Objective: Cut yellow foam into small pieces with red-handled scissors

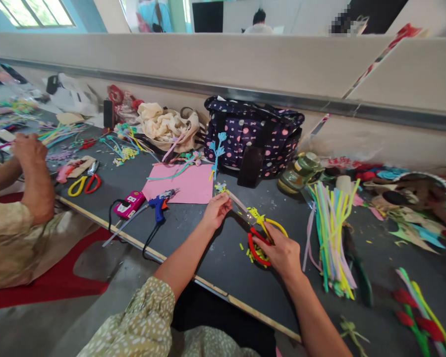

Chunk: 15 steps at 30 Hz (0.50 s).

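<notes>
My right hand (284, 248) is closed round the handles of scissors (258, 230), one loop red and the other yellow. The scissor blades point up and left, their tips close to the fingers of my left hand (217, 210). Those fingers are pinched at a small yellow-and-blue fuzzy piece (220, 187), partly hidden by the fingertips. Under the scissors lie many yellow clippings (253, 255) on the dark table. Just beyond my left hand, a light blue pipe-cleaner flower stem (216, 153) stands upright before a patterned bag.
A pink sheet (193, 183), a blue glue gun (159, 206) and a pink box (131, 203) lie to the left. Right of me are a pipe-cleaner bundle (332, 238) and a jar (300, 173). The patterned bag (254, 134) stands behind. A co-worker's hands (29, 148) are far left.
</notes>
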Each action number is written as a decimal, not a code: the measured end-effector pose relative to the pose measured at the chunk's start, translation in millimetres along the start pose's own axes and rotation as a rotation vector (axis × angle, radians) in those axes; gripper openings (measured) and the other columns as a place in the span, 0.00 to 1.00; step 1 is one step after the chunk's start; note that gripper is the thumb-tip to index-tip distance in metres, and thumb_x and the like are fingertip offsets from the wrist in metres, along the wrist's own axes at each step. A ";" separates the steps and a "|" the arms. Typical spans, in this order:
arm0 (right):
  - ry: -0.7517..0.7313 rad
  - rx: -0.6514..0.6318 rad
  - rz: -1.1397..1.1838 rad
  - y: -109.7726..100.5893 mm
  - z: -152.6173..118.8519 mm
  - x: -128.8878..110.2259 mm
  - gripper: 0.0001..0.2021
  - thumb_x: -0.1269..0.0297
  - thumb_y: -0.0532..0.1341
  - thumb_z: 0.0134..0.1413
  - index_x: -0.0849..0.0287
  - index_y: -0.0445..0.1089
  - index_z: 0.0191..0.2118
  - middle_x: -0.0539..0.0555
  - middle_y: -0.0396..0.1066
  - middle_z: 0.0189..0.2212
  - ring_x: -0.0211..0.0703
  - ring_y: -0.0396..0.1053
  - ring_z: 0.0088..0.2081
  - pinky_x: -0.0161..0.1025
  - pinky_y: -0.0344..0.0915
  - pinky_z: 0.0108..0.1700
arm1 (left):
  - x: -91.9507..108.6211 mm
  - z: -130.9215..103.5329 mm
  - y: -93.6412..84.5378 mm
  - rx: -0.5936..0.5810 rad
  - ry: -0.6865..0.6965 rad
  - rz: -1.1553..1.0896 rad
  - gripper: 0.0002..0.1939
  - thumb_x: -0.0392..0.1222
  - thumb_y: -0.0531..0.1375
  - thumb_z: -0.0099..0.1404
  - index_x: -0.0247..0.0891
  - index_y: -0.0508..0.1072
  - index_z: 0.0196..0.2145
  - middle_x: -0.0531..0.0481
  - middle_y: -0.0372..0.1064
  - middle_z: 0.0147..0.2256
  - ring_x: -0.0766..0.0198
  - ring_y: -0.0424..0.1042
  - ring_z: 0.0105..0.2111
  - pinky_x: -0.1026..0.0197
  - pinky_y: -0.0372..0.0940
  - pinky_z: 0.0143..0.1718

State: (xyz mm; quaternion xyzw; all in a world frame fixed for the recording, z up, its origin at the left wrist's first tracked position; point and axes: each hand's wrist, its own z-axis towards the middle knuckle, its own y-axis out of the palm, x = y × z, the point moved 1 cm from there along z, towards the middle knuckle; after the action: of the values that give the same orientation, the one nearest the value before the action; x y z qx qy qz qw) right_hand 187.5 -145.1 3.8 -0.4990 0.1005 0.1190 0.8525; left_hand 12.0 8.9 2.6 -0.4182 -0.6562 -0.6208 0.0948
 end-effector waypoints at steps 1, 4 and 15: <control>0.001 -0.002 0.001 0.0 -0.1 0.0 0.24 0.49 0.58 0.55 0.58 0.66 0.54 0.56 0.74 0.43 0.43 0.74 0.39 0.36 0.69 0.37 | 0.1 -0.2 0.3 0.001 -0.002 -0.002 0.12 0.39 0.69 0.48 0.33 0.70 0.25 0.54 0.64 0.21 0.74 0.63 0.21 0.68 0.61 0.28; 0.004 -0.003 0.011 -0.5 -0.2 -0.2 0.24 0.50 0.58 0.55 0.58 0.65 0.54 0.55 0.74 0.43 0.42 0.74 0.39 0.36 0.69 0.38 | 0.6 -0.8 1.4 0.005 -0.005 -0.003 0.12 0.39 0.70 0.47 0.33 0.70 0.24 0.54 0.64 0.21 0.74 0.63 0.21 0.68 0.60 0.27; 0.001 -0.002 0.021 0.1 -1.3 0.0 0.24 0.50 0.57 0.55 0.58 0.66 0.54 0.56 0.74 0.44 0.43 0.74 0.40 0.35 0.69 0.38 | 0.7 0.2 0.4 0.035 0.005 0.029 0.12 0.39 0.70 0.47 0.33 0.71 0.25 0.54 0.65 0.21 0.74 0.64 0.22 0.68 0.61 0.28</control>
State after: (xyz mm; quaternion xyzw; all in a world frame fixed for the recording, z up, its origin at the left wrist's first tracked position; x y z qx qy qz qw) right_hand 187.4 -146.2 3.0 -0.4990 0.1057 0.1278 0.8506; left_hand 11.9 9.4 3.3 -0.4245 -0.6606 -0.6088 0.1125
